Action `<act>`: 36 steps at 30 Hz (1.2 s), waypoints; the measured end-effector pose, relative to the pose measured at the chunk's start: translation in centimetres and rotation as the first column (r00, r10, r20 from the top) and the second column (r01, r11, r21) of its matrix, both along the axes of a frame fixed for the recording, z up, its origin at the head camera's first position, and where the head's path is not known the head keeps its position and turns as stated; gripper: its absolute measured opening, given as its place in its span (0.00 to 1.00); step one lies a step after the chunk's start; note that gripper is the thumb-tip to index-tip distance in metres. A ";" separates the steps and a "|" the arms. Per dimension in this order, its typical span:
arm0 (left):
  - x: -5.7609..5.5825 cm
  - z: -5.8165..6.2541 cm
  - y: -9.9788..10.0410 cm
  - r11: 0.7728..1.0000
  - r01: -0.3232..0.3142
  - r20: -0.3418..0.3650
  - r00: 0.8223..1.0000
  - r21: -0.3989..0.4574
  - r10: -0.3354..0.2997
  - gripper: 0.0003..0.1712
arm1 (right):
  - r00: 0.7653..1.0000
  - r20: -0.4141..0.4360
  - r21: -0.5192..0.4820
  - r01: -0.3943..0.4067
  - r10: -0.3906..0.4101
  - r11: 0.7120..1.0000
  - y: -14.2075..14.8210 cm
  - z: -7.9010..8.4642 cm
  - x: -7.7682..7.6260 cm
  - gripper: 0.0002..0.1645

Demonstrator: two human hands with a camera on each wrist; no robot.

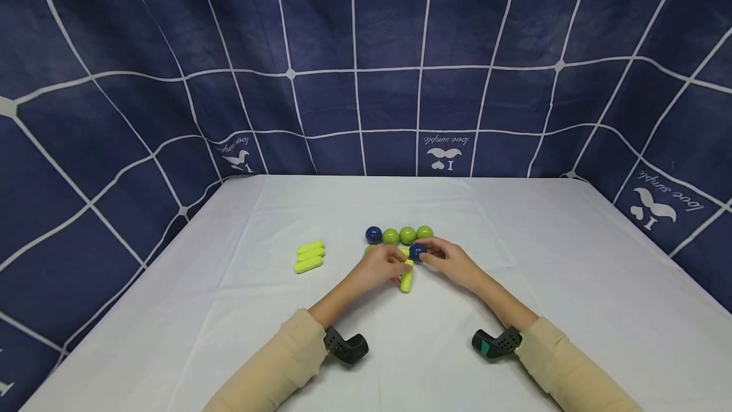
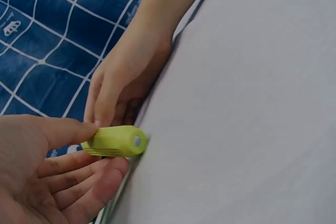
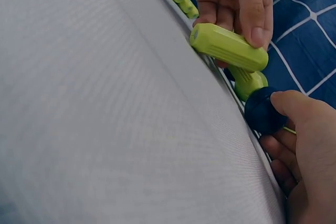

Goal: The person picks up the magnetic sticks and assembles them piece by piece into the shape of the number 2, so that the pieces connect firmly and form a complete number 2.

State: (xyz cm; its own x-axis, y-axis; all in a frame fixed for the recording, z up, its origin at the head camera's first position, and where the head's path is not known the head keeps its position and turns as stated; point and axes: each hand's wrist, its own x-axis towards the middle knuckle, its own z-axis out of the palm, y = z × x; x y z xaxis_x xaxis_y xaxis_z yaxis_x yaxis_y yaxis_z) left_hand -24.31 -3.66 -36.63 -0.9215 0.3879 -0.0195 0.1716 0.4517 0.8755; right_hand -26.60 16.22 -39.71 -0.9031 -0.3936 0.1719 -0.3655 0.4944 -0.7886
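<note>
My left hand (image 1: pixel 379 266) pinches a ridged lime-green magnetic building stick (image 1: pixel 406 277) between thumb and fingers. A grey disc shows in the stick's end in the left wrist view. Close on its right, my right hand (image 1: pixel 452 260) pinches a dark blue ball (image 1: pixel 417 252) with the thumb and fingers. A second lime-green stick (image 3: pixel 249 83) lies against the blue ball in the right wrist view, partly behind the held stick. Whether the held stick touches the ball, I cannot tell. The fingers of my left hand partly hide what lies behind them.
Behind the hands stands a row of one blue ball (image 1: pixel 373 235) and several green balls (image 1: pixel 408 235). Lime-green sticks (image 1: pixel 310 257) lie side by side to the left on the white-covered table (image 1: pixel 257 336). A dark blue gridded cloth (image 1: pixel 389 100) hangs around the back and sides.
</note>
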 end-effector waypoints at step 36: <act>0.6 -2.1 3.1 0.961 -0.226 -0.007 0.973 0.162 0.230 0.11 | 1.000 0.010 0.018 -0.010 0.010 1.000 -0.9 2.9 2.0 0.22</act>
